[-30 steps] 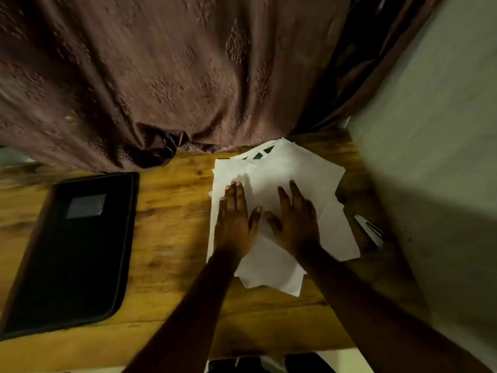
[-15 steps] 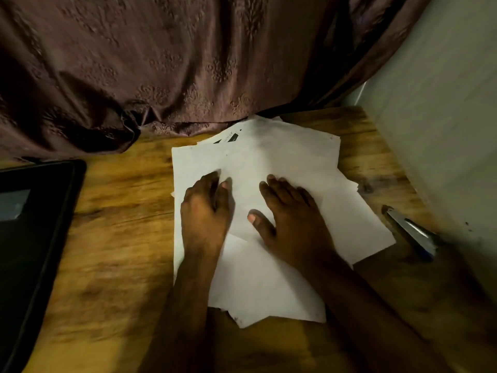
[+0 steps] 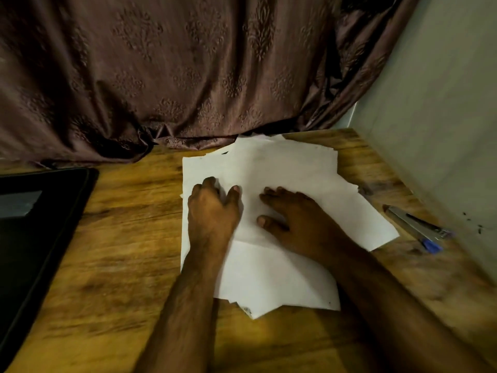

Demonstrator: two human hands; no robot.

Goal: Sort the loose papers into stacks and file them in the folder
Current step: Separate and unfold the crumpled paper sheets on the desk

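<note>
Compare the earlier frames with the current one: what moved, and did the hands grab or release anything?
The left hand went from lying flat to curling its fingers on the loose papers, as if gathering a sheet. Nothing is lifted or released. The camera came closer and swung right, so the folder slid toward the left edge. The right hand stays flat on the papers; the pile and stapler have not shifted.

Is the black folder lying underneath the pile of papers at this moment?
No. The black folder lies at the table's left edge, apart from the papers, with bare wood between them.
</note>
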